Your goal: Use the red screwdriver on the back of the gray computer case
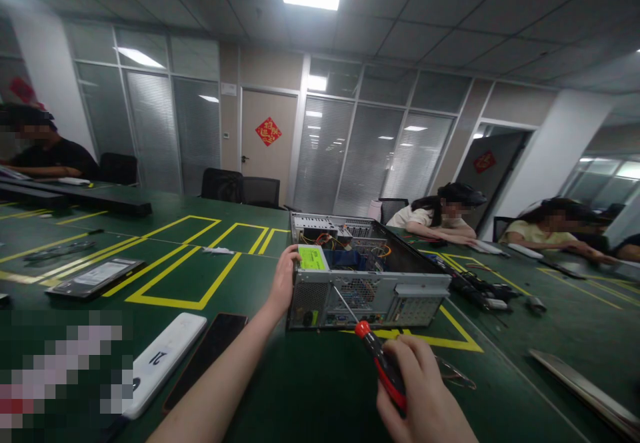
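Observation:
An opened computer case (370, 289) lies on the green table, its rear panel turned toward me. Inside are wires, a blue part and a power supply (313, 257) with a bright green label. My left hand (284, 283) grips the case's left rear corner beside that power supply. In my right hand (415, 389) is a screwdriver (383, 366) with a red and black handle. Its shaft points up and left, and the tip is at the rear panel near the power supply's edge. Whether it sits in a screw is too small to tell.
A hard drive (95, 277), a white numbered device (165, 359) and a dark flat phone-like slab (207, 356) lie to the left. Glasses (455, 373) rest right of the screwdriver. Dark cabled parts (483, 286) lie beyond the case. Several people sit around the table.

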Tool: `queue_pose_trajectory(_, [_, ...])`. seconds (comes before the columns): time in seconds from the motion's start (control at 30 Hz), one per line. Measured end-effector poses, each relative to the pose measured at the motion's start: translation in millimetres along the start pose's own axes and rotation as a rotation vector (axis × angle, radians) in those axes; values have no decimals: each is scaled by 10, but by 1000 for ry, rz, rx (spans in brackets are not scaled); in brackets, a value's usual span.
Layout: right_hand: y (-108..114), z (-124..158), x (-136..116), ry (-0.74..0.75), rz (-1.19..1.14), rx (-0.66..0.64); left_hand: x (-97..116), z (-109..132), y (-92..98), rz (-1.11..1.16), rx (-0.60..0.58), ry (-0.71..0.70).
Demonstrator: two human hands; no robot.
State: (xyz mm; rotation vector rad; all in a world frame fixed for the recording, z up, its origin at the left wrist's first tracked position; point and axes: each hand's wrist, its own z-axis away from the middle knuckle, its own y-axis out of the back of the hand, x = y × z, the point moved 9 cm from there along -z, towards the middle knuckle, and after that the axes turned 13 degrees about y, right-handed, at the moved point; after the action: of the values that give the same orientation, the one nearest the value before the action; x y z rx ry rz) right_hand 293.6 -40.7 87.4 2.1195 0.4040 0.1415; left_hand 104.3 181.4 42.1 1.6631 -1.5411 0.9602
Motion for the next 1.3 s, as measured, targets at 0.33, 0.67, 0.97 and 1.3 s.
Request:
queue_pose_trajectory(0.33, [80,-48,73,-137,55,-48,1,8,-10,9,-13,12])
queue_pose_trajectory(0.67, [131,-84,-102,64,8,89,-4,1,-8,9,2,-11])
queue_pose_trajectory(0.97, [26,-63,43,-112,-101,-17,-5,-3,-2,-4,5,-9])
queue_pose_trajectory(1.3, [196,-110,89,-136,-23,80,4,6,-3,11,3,0])
